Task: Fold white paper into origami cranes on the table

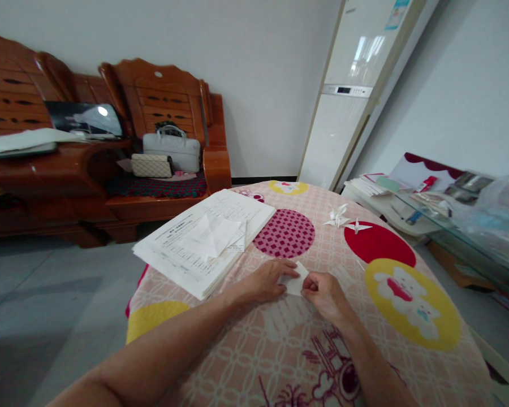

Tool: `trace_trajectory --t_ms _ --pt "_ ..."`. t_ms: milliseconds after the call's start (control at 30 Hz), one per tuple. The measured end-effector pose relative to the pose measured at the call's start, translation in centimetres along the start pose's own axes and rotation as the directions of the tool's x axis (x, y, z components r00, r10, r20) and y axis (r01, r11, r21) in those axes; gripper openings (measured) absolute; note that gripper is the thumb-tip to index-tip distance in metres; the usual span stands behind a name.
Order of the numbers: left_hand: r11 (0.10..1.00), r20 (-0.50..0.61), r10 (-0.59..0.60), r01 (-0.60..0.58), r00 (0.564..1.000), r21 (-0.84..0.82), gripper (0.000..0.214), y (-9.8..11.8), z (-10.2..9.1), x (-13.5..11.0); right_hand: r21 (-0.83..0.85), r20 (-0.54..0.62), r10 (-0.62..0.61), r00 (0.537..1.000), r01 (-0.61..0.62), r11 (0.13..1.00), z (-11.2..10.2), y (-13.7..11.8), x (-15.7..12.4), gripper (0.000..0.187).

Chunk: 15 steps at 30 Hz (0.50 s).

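A small folded piece of white paper (296,286) lies on the tablecloth between my two hands. My left hand (272,280) holds its left side, the thumb and fingers curved over it against the table. At the right edge, my right hand (324,293) pinches the paper between thumb and curled fingers. Beyond them, folded white paper cranes (338,216) sit in a small group, with another crane (357,226) beside them. To the left is a thick stack of printed sheets (182,237). Loose folded white papers (212,234) rest on top of it.
The round table has a patterned pink tablecloth (241,345). Behind it stand a wooden bench (165,85) with bags (176,151) and a tall white air conditioner (331,127). A glass-topped side table (445,217) at right carries papers, a plastic bag (500,209) and other items.
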State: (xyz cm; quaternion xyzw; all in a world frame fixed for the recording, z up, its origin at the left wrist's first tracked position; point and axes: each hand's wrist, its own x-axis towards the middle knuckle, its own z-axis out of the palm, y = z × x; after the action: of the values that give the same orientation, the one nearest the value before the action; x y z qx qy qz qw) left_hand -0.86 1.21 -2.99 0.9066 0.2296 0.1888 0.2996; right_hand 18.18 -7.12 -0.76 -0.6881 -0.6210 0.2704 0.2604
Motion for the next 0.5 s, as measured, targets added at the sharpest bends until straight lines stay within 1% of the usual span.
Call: trace_trajectory --t_ms 133,200,300,400,500 --pt "1.0 0.083 -0.001 0.002 0.997 -0.016 0.059 -0.7 -1.4 0.1 0.0 -0.003 0.002 1.0 -0.002 1.0 0.0 0.0 0.0 0.006" --pt "0.999 0.151 0.021 -0.017 0.988 -0.03 0.062 -0.9 -2.0 0.4 0.009 0.0 -0.004 1.0 0.004 1.0 0.0 0.1 -0.1 0.006" --pt "0.999 0.216 0.03 -0.026 0.976 -0.02 0.07 -0.8 -2.8 0.5 0.01 0.003 -0.008 1.0 0.008 1.0 0.1 0.1 0.0 0.006" --pt "0.999 0.262 0.052 -0.046 0.964 -0.028 0.078 -0.6 -4.0 0.2 -0.002 0.004 -0.01 1.0 0.01 1.0 0.0 0.1 0.0 0.006" --pt "0.994 0.284 0.094 -0.073 0.954 -0.084 0.078 -0.7 -5.4 -0.3 -0.008 -0.007 -0.013 1.0 0.013 1.0 0.0 0.1 0.0 0.006"
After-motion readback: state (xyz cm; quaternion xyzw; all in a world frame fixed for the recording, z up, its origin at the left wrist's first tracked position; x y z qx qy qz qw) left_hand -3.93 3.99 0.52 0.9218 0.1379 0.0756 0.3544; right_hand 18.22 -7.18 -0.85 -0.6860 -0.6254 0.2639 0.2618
